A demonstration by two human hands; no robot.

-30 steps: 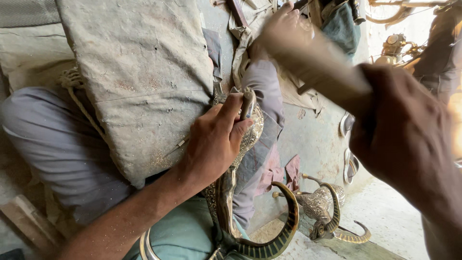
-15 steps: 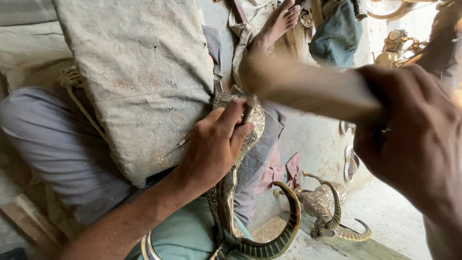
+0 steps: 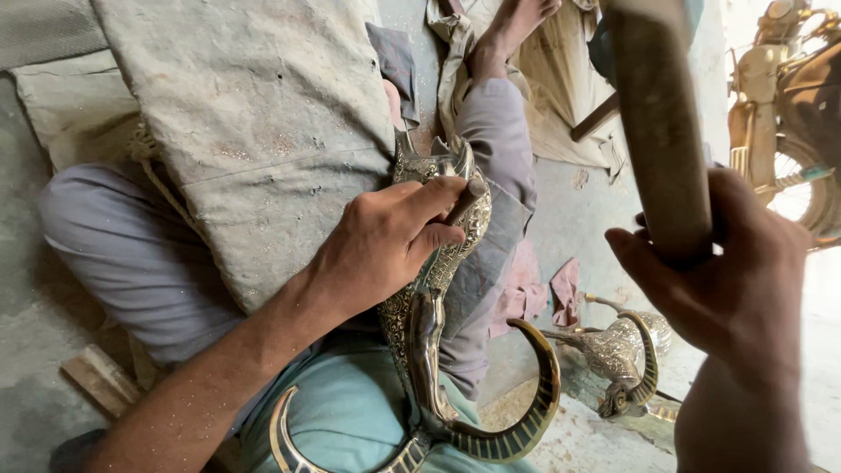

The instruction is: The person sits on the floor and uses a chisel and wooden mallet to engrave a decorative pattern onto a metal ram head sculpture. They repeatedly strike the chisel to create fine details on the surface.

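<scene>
The horned ornament point(image 3: 438, 289) was brass-coloured metal, its body densely embossed and rough-looking, its curved horns ribbed and shiny at the edges. A second ornament point(image 3: 618, 350) on the floor looked like duller, silvery metal with the same embossing. The handle point(image 3: 657, 123) seemed to be worn, matt brown wood. The cloth point(image 3: 254, 131) was coarse, dusty grey canvas, pitted with small holes. The trousers point(image 3: 131, 263) were soft matt fabric, and the floor point(image 3: 587, 438) was rough, gritty concrete.

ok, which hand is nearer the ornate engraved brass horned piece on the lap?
Left. The left hand rests on the ornate engraved brass horned piece, pinching a thin tool against it. The right hand is raised off to the right, apart from it, gripping a thick wooden handle.
</scene>
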